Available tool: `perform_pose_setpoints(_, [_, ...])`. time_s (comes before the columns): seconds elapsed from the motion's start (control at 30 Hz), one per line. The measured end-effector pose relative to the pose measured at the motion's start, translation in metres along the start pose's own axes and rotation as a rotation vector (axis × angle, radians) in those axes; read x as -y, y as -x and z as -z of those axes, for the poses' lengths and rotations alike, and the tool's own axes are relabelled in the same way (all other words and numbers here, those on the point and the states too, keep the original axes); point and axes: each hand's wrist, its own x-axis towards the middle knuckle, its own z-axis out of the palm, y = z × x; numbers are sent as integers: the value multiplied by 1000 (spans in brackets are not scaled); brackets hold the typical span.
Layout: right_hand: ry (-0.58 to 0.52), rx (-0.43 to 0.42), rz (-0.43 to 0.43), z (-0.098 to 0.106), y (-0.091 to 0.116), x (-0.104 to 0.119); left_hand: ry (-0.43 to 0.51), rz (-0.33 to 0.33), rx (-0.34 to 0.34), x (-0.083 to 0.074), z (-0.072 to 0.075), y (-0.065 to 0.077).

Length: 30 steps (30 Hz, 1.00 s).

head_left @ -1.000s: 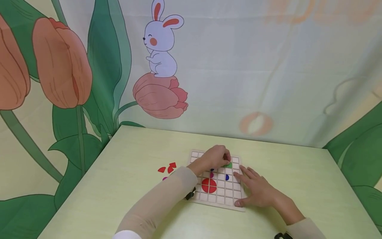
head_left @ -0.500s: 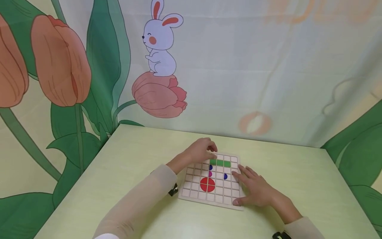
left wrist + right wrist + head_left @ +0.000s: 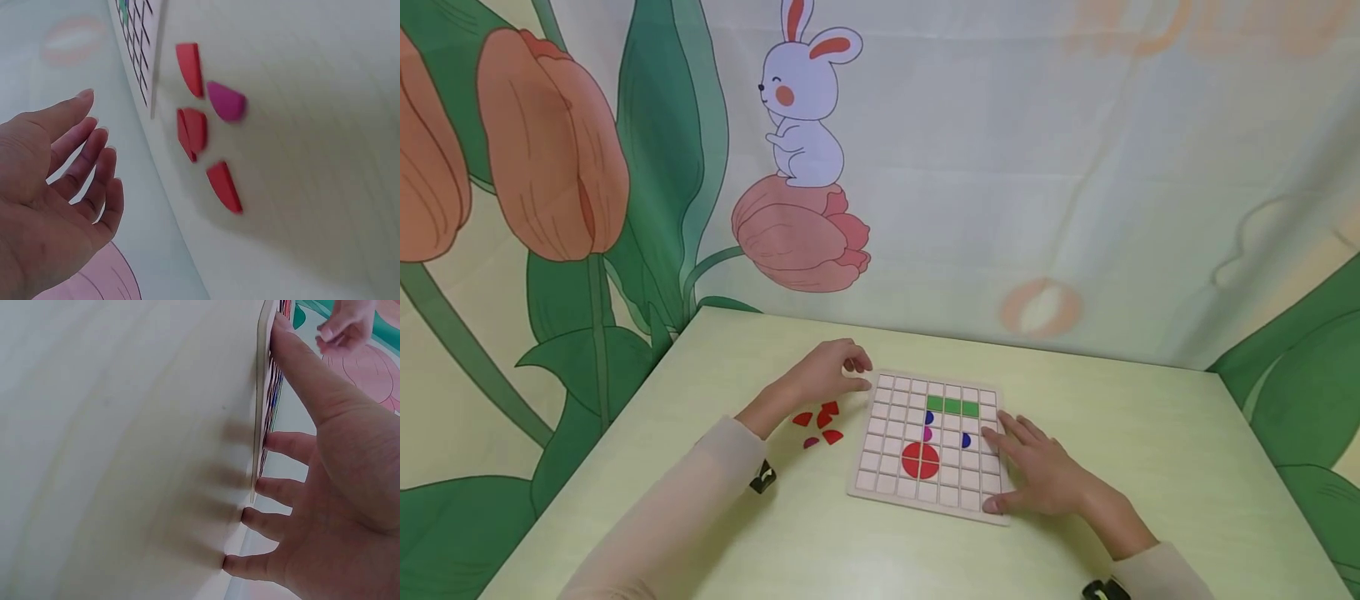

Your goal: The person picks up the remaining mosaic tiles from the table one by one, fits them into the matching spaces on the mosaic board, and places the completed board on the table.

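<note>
A light wooden grid board (image 3: 887,483) lies on the table. Three green squares (image 3: 952,406) form a row near its far side. Below them are two blue half-circles (image 3: 966,440), a magenta half-circle (image 3: 927,434) and a red circle of quarter pieces (image 3: 921,460). My left hand (image 3: 823,372) hovers left of the board, fingers loosely bent and holding nothing. Near it lie several loose red quarter pieces (image 3: 225,186) and a magenta half-circle piece (image 3: 226,102). My right hand (image 3: 1048,475) rests spread along the board's right edge, thumb and fingertips (image 3: 269,441) touching it.
The pale yellow table (image 3: 760,533) reaches back to a printed curtain (image 3: 970,183) with tulips and a rabbit. A dark wrist strap (image 3: 763,477) shows under the left sleeve, another (image 3: 1105,590) by the right sleeve.
My left hand has let go of the green square, now in the row, and moved left off the board towards the loose pieces. My right hand has stayed at the board's edge.
</note>
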Motion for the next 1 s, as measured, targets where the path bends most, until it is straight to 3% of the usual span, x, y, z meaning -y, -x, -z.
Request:
perform_pose_setpoints(0.37, [-3,13,-23,1,1,1,-27,93,85,18,18,44])
perform_pose_setpoints(0.67, [11,16,-39,-1,0,-2,-89,-2,192,30,20,75])
perform_pose_setpoints(1.0, [-1,17,-36,1,0,-1,-136,-4,181,29,8,87])
